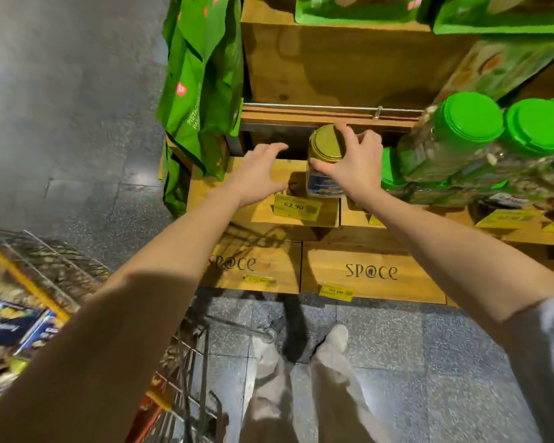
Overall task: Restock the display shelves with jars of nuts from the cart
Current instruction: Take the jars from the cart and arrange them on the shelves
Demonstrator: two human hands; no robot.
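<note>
Jar of nuts [328,143] with a gold lid is at the front of the wooden display shelf [263,215], just behind a yellow price tag [296,206]. The right hand [355,167] grips it at the lid. The left hand [259,174] is just to its left, fingers spread, holding nothing. Green-lidded jars [470,123] are at right.

Yellow price tag [297,206]: "62.90"; wooden crates [371,271]: "sp@ce"; green bag [202,91]: "PISTACHI", cut off.
</note>
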